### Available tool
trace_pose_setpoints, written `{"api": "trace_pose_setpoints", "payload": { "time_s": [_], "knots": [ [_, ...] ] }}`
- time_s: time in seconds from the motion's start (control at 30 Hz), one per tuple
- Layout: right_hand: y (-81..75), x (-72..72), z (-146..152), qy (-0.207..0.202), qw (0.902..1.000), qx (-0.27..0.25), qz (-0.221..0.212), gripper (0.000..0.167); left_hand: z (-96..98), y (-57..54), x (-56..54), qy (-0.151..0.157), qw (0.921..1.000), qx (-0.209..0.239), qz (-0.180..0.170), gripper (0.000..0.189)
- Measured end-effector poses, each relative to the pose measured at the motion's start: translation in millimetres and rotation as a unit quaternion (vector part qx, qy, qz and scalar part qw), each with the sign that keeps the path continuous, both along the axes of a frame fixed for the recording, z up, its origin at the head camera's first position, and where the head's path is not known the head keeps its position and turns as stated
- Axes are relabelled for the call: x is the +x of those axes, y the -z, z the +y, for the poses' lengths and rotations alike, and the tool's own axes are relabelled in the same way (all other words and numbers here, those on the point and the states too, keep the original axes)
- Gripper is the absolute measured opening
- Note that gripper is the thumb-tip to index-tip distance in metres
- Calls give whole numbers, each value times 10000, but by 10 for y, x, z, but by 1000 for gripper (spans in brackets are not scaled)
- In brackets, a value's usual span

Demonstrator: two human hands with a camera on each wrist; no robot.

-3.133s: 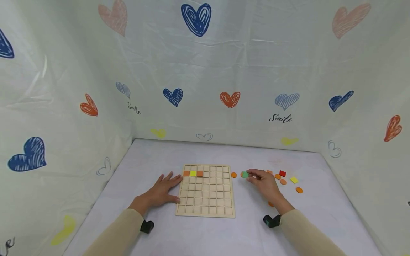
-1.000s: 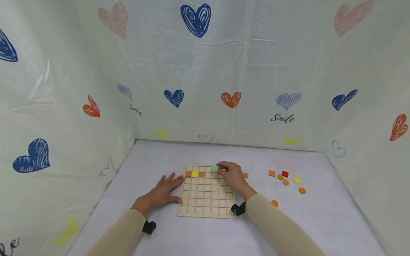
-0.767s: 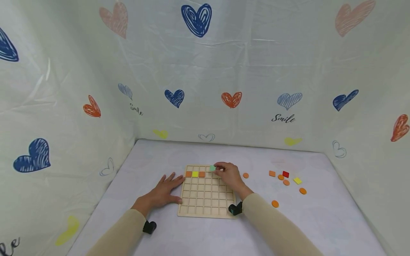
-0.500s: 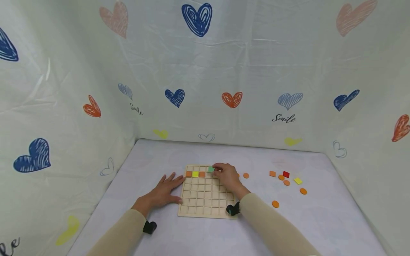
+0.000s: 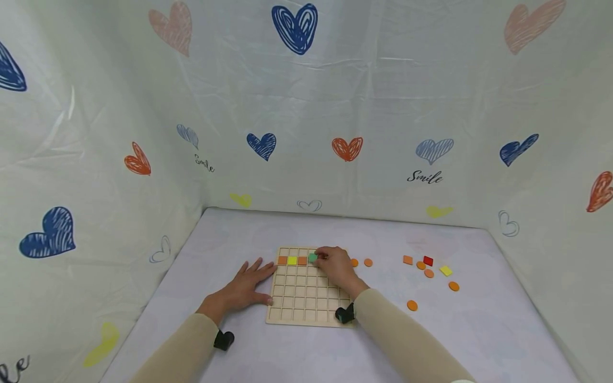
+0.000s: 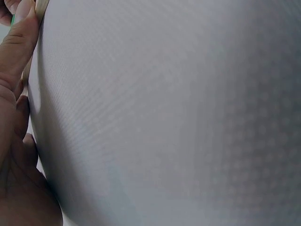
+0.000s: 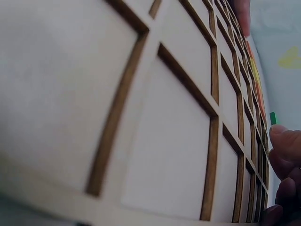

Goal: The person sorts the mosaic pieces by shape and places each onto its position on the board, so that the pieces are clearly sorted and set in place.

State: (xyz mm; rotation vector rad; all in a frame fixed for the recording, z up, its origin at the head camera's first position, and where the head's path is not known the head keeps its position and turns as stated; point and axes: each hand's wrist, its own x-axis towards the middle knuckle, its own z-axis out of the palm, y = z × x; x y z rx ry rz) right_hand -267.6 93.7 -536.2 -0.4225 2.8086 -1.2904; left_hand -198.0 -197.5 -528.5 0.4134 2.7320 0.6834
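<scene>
A pale wooden board (image 5: pixel 308 307) with a grid of square cells lies on the table. In its second row from the far side sit an orange tile (image 5: pixel 283 260), a yellow tile (image 5: pixel 292 260) and another orange tile (image 5: pixel 302 260), side by side. My right hand (image 5: pixel 337 268) pinches a green square tile (image 5: pixel 312 257) at the cell right of these; in the right wrist view the green tile (image 7: pixel 273 118) juts past my fingertips. Spread along the board's left edge, my left hand (image 5: pixel 241 290) touches it with its fingertips and thumb. My right hand hides part of the board's right side.
Two orange discs, one the near disc (image 5: pixel 354 263) and one the farther disc (image 5: pixel 368 263), lie right of the board. Beyond are an orange square (image 5: pixel 407 259), a red tile (image 5: pixel 428 260), a yellow square (image 5: pixel 446 271) and several orange discs (image 5: pixel 454 286). Curtains surround the table (image 5: pixel 258 356).
My right hand has carried the green tile from the discs right of the board leftward onto the grid, then lowered it slightly toward the second row. My left hand has stayed at the board's edge.
</scene>
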Motion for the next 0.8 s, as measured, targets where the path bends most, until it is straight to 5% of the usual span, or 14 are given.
{"api": "trace_pose_setpoints", "payload": {
  "time_s": [0.8],
  "knots": [
    [-23, 44, -12, -202, 9991, 247, 296, 21, -6, -18, 2, 41, 10000, 3, -14, 97]
  ]
}}
